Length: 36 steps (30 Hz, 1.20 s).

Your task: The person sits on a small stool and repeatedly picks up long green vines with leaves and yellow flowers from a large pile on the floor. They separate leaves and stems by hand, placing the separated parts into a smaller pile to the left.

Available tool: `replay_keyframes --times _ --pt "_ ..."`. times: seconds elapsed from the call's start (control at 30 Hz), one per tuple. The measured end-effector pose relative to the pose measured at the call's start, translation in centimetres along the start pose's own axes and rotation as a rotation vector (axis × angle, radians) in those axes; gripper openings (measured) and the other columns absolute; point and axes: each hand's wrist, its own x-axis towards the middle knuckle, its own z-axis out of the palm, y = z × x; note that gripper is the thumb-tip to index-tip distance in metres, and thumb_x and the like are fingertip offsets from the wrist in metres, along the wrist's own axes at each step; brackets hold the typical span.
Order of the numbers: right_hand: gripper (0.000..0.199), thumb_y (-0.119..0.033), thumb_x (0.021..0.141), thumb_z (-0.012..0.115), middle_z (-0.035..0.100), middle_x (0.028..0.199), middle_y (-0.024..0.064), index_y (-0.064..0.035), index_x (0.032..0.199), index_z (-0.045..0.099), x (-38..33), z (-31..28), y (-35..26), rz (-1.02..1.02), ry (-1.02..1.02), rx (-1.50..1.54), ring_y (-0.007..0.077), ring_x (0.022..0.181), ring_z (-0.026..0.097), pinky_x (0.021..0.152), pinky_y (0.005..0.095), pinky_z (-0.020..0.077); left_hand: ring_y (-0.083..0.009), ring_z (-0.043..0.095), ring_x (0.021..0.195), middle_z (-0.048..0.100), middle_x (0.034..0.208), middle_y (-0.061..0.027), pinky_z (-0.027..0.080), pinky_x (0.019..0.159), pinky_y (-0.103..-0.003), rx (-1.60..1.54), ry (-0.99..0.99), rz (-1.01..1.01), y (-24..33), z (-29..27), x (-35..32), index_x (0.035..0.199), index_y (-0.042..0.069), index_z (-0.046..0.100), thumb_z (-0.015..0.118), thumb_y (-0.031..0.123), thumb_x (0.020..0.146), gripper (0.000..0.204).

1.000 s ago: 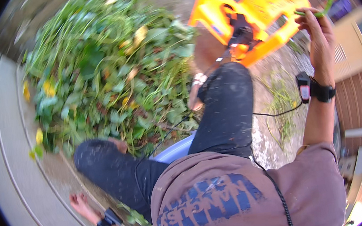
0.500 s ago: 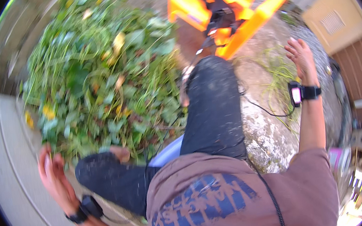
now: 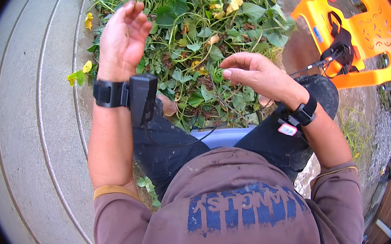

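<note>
My left hand (image 3: 121, 39) is raised over the left side of a heap of green vines and leaves (image 3: 196, 40), fingers spread, palm turned inward, holding nothing. My right hand (image 3: 253, 74) hovers above the near part of the heap, fingers loosely curled and apart, also with nothing in it. Both wrists carry black straps, and a black box (image 3: 142, 99) sits on the left one. I sit on a pale blue stool (image 3: 223, 135) with my knees apart, the heap between my feet.
An orange plastic chair (image 3: 360, 40) with black straps and a cable on it lies at the upper right. Grey concrete steps (image 3: 29, 141) curve along the left. A few yellow leaves (image 3: 79, 72) lie at the heap's left edge. Gravel and a wooden surface show at the far right.
My left hand rose from low beside my hip to above the heap. My right hand came in from the far right toward the heap's middle. The view swung left.
</note>
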Motion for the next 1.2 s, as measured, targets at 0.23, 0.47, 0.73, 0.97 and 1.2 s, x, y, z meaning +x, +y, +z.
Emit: replay_keyframes --times 0.23,0.47,0.73,0.97,1.2 --pt "0.025 -0.023 0.085 0.059 0.062 0.085 0.0020 -0.0041 0.101 0.058 4.1 -4.5 0.3 0.032 0.150 0.273 0.0086 0.071 0.057 0.061 0.0216 0.0442 -0.0073 0.058 0.063 0.063 0.085 -0.0013 0.050 0.056 -0.022 0.296 0.206 -0.188 -2.9 -6.0 -0.5 0.096 0.009 0.056 0.054 0.016 0.087 0.011" --pt "0.024 -0.021 0.088 0.055 0.062 0.087 0.0035 -0.0038 0.105 0.055 9.1 -9.4 1.1 0.080 0.310 0.644 0.0103 0.073 0.060 0.061 0.0206 0.0485 -0.0121 0.058 0.063 0.061 0.089 -0.0045 0.049 0.053 -0.024 0.375 0.224 -0.421 -9.2 -9.5 4.0 0.098 0.008 0.052 0.054 0.012 0.087 0.012" --pt "0.019 -0.026 0.088 0.057 0.062 0.078 0.0014 -0.0066 0.090 0.058 11.5 -9.8 1.9 0.084 0.299 0.606 0.0089 0.068 0.059 0.060 0.0202 0.0466 -0.0137 0.056 0.063 0.054 0.092 -0.0050 0.045 0.049 -0.024 0.638 0.421 -0.507 -17.3 -13.5 11.2 0.110 0.005 0.046 0.054 0.015 0.086 0.028" --pt "0.029 -0.034 0.085 0.060 0.056 0.064 -0.0002 -0.0089 0.071 0.056 14.1 -8.9 3.3 0.179 0.386 0.535 0.0092 0.057 0.052 0.055 0.0219 0.0413 -0.0143 0.056 0.069 0.053 0.111 -0.0119 0.044 0.050 -0.024 0.889 0.255 -0.487 -20.9 -13.9 16.6 0.137 0.001 0.023 0.056 0.015 0.082 0.066" --pt "0.032 -0.038 0.086 0.058 0.055 0.066 0.0001 -0.0095 0.072 0.055 15.7 -9.0 3.2 0.212 0.407 0.482 0.0098 0.061 0.052 0.059 0.0221 0.0420 -0.0063 0.041 0.047 0.058 0.075 -0.0033 0.033 0.042 -0.019 0.761 -0.008 -0.699 -22.1 -11.8 15.7 0.112 0.001 0.049 0.050 0.019 0.087 0.031"
